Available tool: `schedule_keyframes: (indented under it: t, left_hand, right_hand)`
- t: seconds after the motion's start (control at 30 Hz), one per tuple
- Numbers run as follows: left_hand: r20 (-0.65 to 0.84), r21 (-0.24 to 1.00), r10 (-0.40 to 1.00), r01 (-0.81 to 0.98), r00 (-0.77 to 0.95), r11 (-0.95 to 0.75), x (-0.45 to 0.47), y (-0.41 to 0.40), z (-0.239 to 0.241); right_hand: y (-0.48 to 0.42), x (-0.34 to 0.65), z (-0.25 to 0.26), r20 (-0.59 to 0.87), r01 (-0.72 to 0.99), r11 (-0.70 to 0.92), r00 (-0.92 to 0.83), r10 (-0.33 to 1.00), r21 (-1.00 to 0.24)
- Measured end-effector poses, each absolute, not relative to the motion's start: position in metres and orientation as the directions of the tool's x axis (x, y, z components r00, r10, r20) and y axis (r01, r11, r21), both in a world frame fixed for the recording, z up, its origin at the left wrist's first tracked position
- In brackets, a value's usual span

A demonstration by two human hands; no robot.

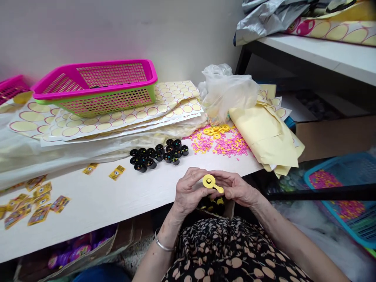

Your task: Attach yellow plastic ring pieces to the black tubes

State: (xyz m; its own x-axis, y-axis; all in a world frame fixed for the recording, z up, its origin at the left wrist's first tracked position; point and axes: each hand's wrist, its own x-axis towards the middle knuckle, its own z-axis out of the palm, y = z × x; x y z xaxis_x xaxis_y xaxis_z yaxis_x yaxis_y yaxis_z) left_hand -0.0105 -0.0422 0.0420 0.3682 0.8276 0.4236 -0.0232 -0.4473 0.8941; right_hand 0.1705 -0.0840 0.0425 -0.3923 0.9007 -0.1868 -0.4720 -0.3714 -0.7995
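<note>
A small yellow plastic piece (210, 182) with a round head and a short handle sits between both my hands above the table's front edge. My left hand (189, 192) pinches its round head with curled fingers. My right hand (235, 188) grips the handle end, fingers closed. Just beyond my hands lies a cluster of several small black caps (158, 154) on the white table (96, 203). Farther right, yellow rings (217, 131) rest on a scatter of tiny pink and yellow beads (229, 147).
A pink and green mesh basket (100, 86) stands on sheets of round stickers (123, 117) at the back. Small printed cards (38, 203) lie at the left. A clear plastic bag (226, 90), yellow paper (264, 133), a blue basket (346, 192) and a shelf (323, 55) are at the right.
</note>
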Motion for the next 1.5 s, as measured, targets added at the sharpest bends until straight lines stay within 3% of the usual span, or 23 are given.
schedule_keyframes:
  t: [0.2, 0.37, 0.73, 0.93, 1.03, 1.27, 1.33, 1.4, 1.47, 1.5]
  left_hand:
    - [0.562, 0.768, 0.717, 0.063, 0.412, -0.637, -0.006, -0.045, 0.047]
    - [0.651, 0.629, 0.596, 0.106, 0.471, -0.77, -0.001, -0.051, 0.046]
    - [0.73, 0.466, 0.466, 0.134, 0.5, -0.874, 0.003, -0.062, 0.042]
    - [0.755, 0.466, 0.457, 0.106, 0.471, -0.879, 0.004, -0.067, 0.041]
    - [0.725, 0.513, 0.491, 0.097, 0.484, -0.853, 0.003, -0.065, 0.036]
    - [0.609, 0.68, 0.636, 0.102, 0.474, -0.726, 0.0, -0.067, 0.027]
    - [0.564, 0.7, 0.621, 0.084, 0.545, -0.709, -0.005, -0.069, 0.027]
    - [0.513, 0.737, 0.644, 0.094, 0.568, -0.669, -0.016, -0.069, 0.026]
    - [0.463, 0.786, 0.777, 0.208, 0.426, -0.582, -0.029, -0.062, 0.022]
    - [0.429, 0.811, 0.859, 0.298, 0.28, -0.503, -0.036, -0.057, 0.019]
  right_hand:
    - [-0.087, 0.168, 0.042, -0.197, -0.451, -0.363, -0.373, 0.907, -0.815]
    - [-0.091, 0.167, 0.045, -0.173, -0.341, -0.278, -0.308, 0.935, -0.898]
    - [-0.104, 0.164, 0.046, -0.184, -0.231, -0.23, -0.202, 0.962, -0.945]
    - [-0.11, 0.156, 0.034, -0.1, -0.275, -0.134, -0.134, 0.986, -0.952]
    - [-0.111, 0.153, 0.025, -0.136, -0.325, -0.16, -0.096, 0.986, -0.932]
    - [-0.104, 0.156, 0.023, -0.171, -0.36, -0.283, -0.312, 0.935, -0.889]
    - [-0.105, 0.16, 0.025, -0.174, -0.276, -0.281, -0.357, 0.918, -0.919]
    - [-0.109, 0.164, 0.024, -0.171, -0.065, -0.211, -0.379, 0.909, -0.975]
    - [-0.114, 0.168, 0.016, -0.141, 0.29, -0.032, -0.364, 0.921, -0.957]
    - [-0.116, 0.169, 0.01, -0.119, 0.462, 0.07, -0.366, 0.923, -0.884]
